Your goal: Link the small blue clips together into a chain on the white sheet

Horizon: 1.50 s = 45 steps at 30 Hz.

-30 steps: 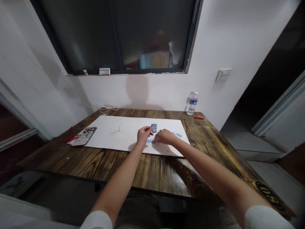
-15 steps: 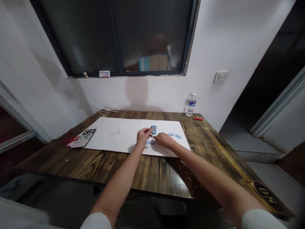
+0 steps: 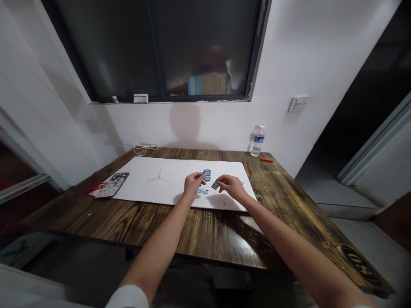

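**Hands over blue pieces, white sheet, plank table**

Charred-grain wooden table [image 3: 205, 231] against a white wall [image 3: 321, 55], below a dark window [image 3: 154, 51]; white sheet [image 3: 144, 192] lies on it; right hand [image 3: 231, 186] pinches a small blue-and-white piece [image 3: 215, 185]; left hand [image 3: 193, 185], fingers pressed together, just beside a blue-and-white stack [image 3: 207, 175]; loose blue pieces [image 3: 202, 191] lie below on the sheet; plastic water bottle [image 3: 257, 141] at the far edge; phone [image 3: 112, 185] left of the sheet.

Counting one left hand [image 3: 193, 184], one right hand [image 3: 231, 186], one water bottle [image 3: 257, 141] standing at one o'clock, one phone [image 3: 112, 185] lying at ten o'clock.
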### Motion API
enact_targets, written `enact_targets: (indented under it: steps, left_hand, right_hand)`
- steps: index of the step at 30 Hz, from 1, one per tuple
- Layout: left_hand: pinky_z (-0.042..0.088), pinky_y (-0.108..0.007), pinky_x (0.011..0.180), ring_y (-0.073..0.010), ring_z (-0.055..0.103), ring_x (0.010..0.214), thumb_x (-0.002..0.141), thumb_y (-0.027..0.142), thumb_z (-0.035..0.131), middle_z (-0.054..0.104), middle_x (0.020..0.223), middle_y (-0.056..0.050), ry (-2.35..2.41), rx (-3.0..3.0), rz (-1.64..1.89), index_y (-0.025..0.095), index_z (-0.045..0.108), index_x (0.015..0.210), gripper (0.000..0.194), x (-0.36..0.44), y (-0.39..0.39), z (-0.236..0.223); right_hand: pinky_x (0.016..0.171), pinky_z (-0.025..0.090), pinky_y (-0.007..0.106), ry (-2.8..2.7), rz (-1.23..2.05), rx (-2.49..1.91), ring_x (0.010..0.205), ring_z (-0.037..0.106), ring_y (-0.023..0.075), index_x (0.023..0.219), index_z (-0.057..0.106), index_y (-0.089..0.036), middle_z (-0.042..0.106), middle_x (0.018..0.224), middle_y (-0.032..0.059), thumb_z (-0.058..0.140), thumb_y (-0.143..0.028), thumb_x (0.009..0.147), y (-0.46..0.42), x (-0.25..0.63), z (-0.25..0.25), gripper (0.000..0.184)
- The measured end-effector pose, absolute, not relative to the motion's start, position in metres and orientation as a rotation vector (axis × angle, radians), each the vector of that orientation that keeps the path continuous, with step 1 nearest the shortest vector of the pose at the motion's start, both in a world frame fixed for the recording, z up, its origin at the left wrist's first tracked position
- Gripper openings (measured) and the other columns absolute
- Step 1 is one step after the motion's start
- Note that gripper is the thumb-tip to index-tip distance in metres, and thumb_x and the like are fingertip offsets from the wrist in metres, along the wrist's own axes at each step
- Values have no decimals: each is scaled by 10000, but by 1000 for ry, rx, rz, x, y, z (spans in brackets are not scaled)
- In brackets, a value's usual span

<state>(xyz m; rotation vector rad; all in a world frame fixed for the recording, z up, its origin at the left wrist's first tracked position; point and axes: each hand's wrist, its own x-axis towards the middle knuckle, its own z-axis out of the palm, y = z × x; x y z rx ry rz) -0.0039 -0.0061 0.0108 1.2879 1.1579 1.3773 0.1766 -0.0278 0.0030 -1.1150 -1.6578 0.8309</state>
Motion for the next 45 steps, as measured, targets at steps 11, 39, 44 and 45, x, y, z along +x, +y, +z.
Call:
enact_targets:
  steps: [11, 39, 44, 45]
  left_hand:
    - [360, -213, 494, -119, 596, 508, 602, 459, 737, 670, 655, -25, 1133, 1339, 1319, 159, 686, 780, 353, 3, -6, 3]
    - [412, -229, 491, -117, 565, 492, 622, 460, 739, 664, 658, -35, 1020, 1584, 1086, 145, 676, 731, 339, 20, -17, -2]
    - [410, -227, 496, -114, 563, 499, 646, 454, 726, 669, 670, -40, 967, 1627, 1060, 141, 681, 751, 333, 20, -18, -1]
    - [410, -227, 499, -115, 564, 504, 649, 456, 725, 669, 670, -42, 955, 1639, 1048, 141, 681, 753, 334, 20, -19, -1]
  right_hand:
    - [561, 441, 266, -1087, 1102, -948, 553, 531, 104, 824, 677, -161, 658, 693, 14, 791, -383, 557, -49, 186, -5, 364]
    - [496, 390, 248, -1111, 972, -1045, 489, 488, 116, 646, 548, -187, 534, 529, -30, 735, -534, 584, -59, 177, -20, 399]
    - [516, 358, 252, -1154, 914, -1058, 501, 448, 115, 605, 543, -189, 515, 527, -34, 726, -554, 597, -58, 177, -23, 409]
    - [519, 356, 252, -1160, 906, -1065, 506, 447, 117, 606, 543, -189, 517, 531, -32, 722, -560, 603, -58, 177, -24, 411]
